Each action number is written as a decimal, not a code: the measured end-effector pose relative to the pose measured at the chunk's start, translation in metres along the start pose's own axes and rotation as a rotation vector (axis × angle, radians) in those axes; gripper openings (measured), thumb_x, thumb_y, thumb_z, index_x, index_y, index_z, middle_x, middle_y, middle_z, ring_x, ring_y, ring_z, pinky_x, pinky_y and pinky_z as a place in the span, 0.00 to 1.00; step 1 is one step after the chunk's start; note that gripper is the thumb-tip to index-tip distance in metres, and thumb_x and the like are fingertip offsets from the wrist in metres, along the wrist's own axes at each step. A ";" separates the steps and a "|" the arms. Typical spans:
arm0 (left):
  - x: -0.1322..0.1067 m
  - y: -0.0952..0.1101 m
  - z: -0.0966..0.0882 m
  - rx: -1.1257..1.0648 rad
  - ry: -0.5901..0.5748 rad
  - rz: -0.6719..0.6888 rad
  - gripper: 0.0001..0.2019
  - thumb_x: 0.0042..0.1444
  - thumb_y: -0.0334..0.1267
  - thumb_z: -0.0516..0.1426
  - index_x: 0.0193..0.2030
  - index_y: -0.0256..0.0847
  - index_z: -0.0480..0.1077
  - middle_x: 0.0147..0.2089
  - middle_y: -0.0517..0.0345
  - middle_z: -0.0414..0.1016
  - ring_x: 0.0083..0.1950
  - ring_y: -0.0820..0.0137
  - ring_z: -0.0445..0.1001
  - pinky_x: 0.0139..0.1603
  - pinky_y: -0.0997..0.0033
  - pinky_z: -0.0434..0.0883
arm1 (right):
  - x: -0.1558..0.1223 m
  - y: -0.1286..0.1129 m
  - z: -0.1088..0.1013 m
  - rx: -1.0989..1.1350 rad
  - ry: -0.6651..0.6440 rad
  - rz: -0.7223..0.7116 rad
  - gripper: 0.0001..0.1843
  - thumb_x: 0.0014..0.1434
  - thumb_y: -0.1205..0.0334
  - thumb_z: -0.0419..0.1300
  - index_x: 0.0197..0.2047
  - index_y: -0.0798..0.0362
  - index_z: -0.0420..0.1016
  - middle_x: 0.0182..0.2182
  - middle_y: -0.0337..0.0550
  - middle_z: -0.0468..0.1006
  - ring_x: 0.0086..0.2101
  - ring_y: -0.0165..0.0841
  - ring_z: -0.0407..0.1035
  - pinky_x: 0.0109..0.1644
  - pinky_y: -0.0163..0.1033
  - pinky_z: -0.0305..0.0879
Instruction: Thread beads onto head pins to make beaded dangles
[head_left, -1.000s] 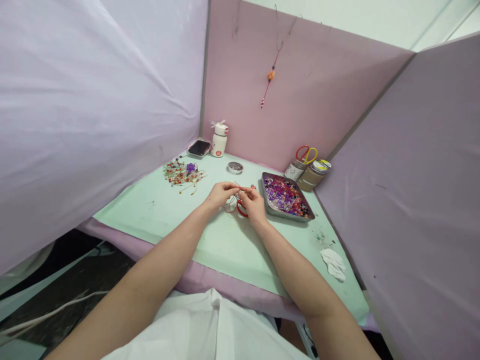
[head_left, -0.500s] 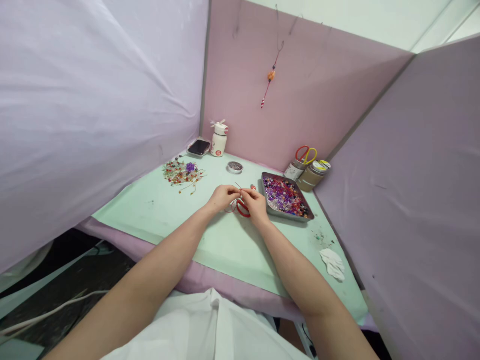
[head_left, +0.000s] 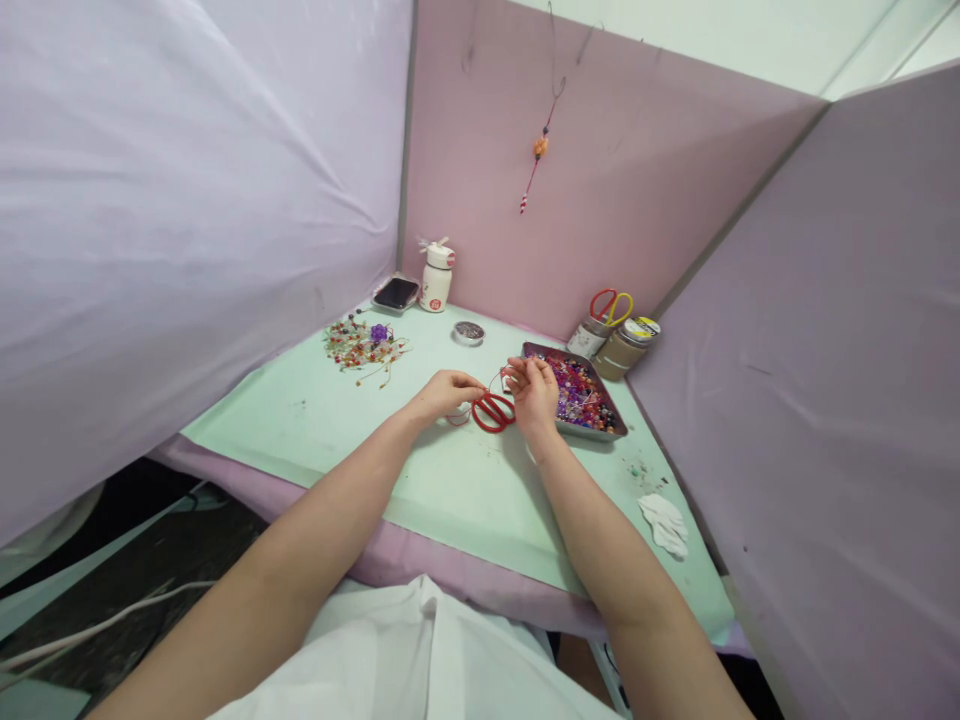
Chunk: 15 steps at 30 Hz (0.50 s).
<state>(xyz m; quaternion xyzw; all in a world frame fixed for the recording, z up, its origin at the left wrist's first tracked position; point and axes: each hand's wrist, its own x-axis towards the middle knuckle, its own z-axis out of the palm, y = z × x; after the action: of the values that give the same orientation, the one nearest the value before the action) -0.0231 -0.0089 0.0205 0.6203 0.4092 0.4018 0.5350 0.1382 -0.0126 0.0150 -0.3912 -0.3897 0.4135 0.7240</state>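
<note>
The left hand [head_left: 448,393] pinches a thin red cord [head_left: 494,378] at its fingertips; the cord runs across to the right hand [head_left: 537,398], whose fingers curl loosely (whether they grip it, I cannot tell). Red-handled scissors [head_left: 491,430] lie below both sets of fingertips, a bead tray [head_left: 592,433] partly behind the right ones.

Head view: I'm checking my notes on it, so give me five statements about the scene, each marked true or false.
1. The left hand pinches a red cord. True.
2. The phone is right of the bottle. False: the phone is left of the bottle.
3. The beads lie in a tray. True.
4. The white cloth lies under the bottle. False: the cloth lies apart, on the table's right side.
5. A beaded string hangs before the pink wall. True.
</note>
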 end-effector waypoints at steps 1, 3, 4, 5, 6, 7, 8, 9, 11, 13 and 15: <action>0.000 0.000 0.000 -0.003 -0.006 -0.007 0.10 0.39 0.40 0.64 0.29 0.38 0.79 0.30 0.54 0.78 0.31 0.70 0.71 0.33 0.71 0.66 | 0.001 0.000 -0.001 -0.009 0.003 -0.039 0.15 0.53 0.49 0.58 0.36 0.49 0.60 0.37 0.43 0.78 0.34 0.31 0.73 0.34 0.36 0.68; 0.000 -0.002 -0.001 0.006 -0.026 -0.016 0.12 0.39 0.42 0.64 0.30 0.38 0.79 0.30 0.54 0.78 0.30 0.71 0.70 0.31 0.72 0.65 | 0.000 0.000 -0.003 -0.053 -0.004 -0.140 0.14 0.56 0.49 0.56 0.38 0.48 0.59 0.42 0.45 0.77 0.39 0.32 0.74 0.39 0.38 0.70; 0.000 -0.003 -0.002 0.014 -0.043 -0.024 0.13 0.39 0.43 0.64 0.31 0.38 0.79 0.29 0.54 0.77 0.30 0.71 0.69 0.30 0.72 0.65 | -0.001 0.000 -0.003 -0.085 -0.010 -0.195 0.13 0.57 0.49 0.55 0.38 0.49 0.60 0.44 0.46 0.77 0.41 0.33 0.73 0.41 0.39 0.70; 0.000 -0.004 -0.002 0.022 -0.067 -0.035 0.13 0.39 0.43 0.64 0.31 0.38 0.79 0.29 0.54 0.77 0.29 0.72 0.69 0.29 0.73 0.65 | -0.002 0.000 -0.003 -0.123 -0.013 -0.251 0.12 0.58 0.50 0.54 0.39 0.49 0.60 0.46 0.46 0.76 0.43 0.33 0.73 0.43 0.41 0.70; 0.000 -0.004 -0.002 0.027 -0.090 -0.045 0.13 0.39 0.44 0.64 0.32 0.38 0.79 0.29 0.54 0.77 0.29 0.72 0.69 0.29 0.73 0.65 | -0.003 0.000 -0.004 -0.166 -0.014 -0.306 0.12 0.59 0.50 0.53 0.39 0.49 0.61 0.47 0.47 0.75 0.45 0.33 0.72 0.45 0.42 0.70; -0.001 -0.004 -0.002 0.031 -0.110 -0.050 0.13 0.39 0.44 0.64 0.32 0.38 0.79 0.28 0.54 0.76 0.28 0.72 0.68 0.28 0.73 0.64 | -0.004 -0.001 -0.004 -0.211 -0.014 -0.359 0.11 0.60 0.51 0.52 0.40 0.49 0.62 0.48 0.47 0.75 0.46 0.33 0.72 0.47 0.42 0.69; -0.001 -0.004 -0.002 0.033 -0.126 -0.051 0.13 0.40 0.44 0.64 0.31 0.38 0.79 0.28 0.55 0.76 0.28 0.72 0.68 0.28 0.72 0.64 | -0.006 -0.001 -0.004 -0.254 -0.014 -0.406 0.11 0.60 0.51 0.52 0.41 0.50 0.63 0.48 0.48 0.74 0.47 0.33 0.71 0.49 0.43 0.68; -0.002 -0.004 -0.002 0.037 -0.138 -0.045 0.12 0.40 0.44 0.64 0.31 0.38 0.79 0.27 0.55 0.76 0.27 0.73 0.68 0.28 0.73 0.64 | -0.006 -0.001 -0.005 -0.290 -0.019 -0.444 0.11 0.61 0.52 0.52 0.41 0.50 0.63 0.49 0.48 0.73 0.49 0.33 0.70 0.51 0.44 0.67; -0.003 -0.002 -0.002 0.046 -0.165 -0.022 0.12 0.41 0.44 0.64 0.30 0.38 0.79 0.27 0.55 0.76 0.27 0.73 0.67 0.28 0.73 0.63 | -0.007 -0.001 -0.005 -0.337 -0.034 -0.485 0.11 0.61 0.53 0.51 0.42 0.50 0.64 0.50 0.48 0.73 0.51 0.34 0.68 0.53 0.45 0.65; -0.003 -0.002 -0.003 0.052 -0.203 -0.002 0.13 0.41 0.45 0.64 0.31 0.38 0.78 0.27 0.55 0.76 0.27 0.74 0.67 0.29 0.73 0.62 | -0.006 0.000 -0.006 -0.349 -0.038 -0.474 0.11 0.61 0.52 0.51 0.42 0.50 0.64 0.51 0.48 0.72 0.52 0.34 0.68 0.53 0.44 0.65; -0.002 -0.003 -0.003 0.044 -0.239 0.015 0.14 0.42 0.46 0.64 0.32 0.37 0.78 0.28 0.56 0.75 0.27 0.74 0.66 0.29 0.73 0.61 | -0.004 0.003 -0.007 -0.351 -0.034 -0.424 0.12 0.61 0.51 0.51 0.42 0.50 0.64 0.51 0.48 0.72 0.50 0.33 0.68 0.51 0.43 0.66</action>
<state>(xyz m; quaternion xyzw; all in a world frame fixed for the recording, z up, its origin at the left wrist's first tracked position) -0.0270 -0.0089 0.0178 0.6786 0.3463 0.3199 0.5633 0.1420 -0.0174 0.0086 -0.4135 -0.5405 0.1854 0.7088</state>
